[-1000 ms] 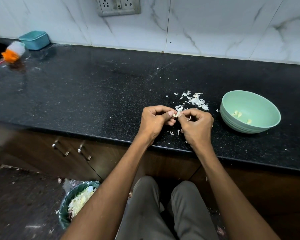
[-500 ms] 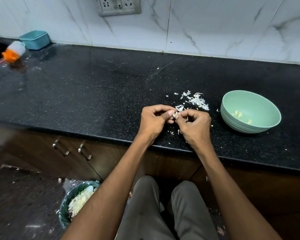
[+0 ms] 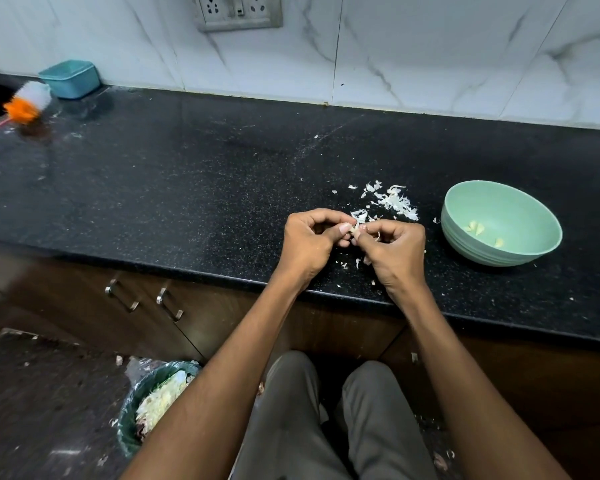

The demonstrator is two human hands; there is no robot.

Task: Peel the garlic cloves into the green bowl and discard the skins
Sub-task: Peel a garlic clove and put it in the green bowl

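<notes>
black speckled worktop (image 3: 187, 188) under a white marble wall, and we're right at the front edge with both hands at work. left hand (image 3: 307, 242) and right hand (image 3: 394, 251) are drawn together, fingers curled in tight, pinching one small garlic clove (image 3: 355, 228) between the fingertips just above the stone. it's mostly hidden, so how much skin is on it i can't tell, but this looks like mid-peel.

off to the right, near the hands, sits the green bowl (image 3: 548, 233) with a few pale peeled cloves (image 3: 475, 227) already down in it. just behind the hands lies a loose pile of skins (image 3: 394, 202), with more flecks scattered by the worktop edge. down on the floor to the left, a lined bin (image 3: 136, 407) holds what looks like earlier peelings.

now the risks. that clove is small and probably slick; squeeze too hard and it could shoot out, and being close to the edge it may drop to the floor. papery skin clings to fingertips too, so a flake could ride into the bowl with the clove. and the skins are light: a careless sweep toward the bin could scatter them over the floor instead.
</notes>
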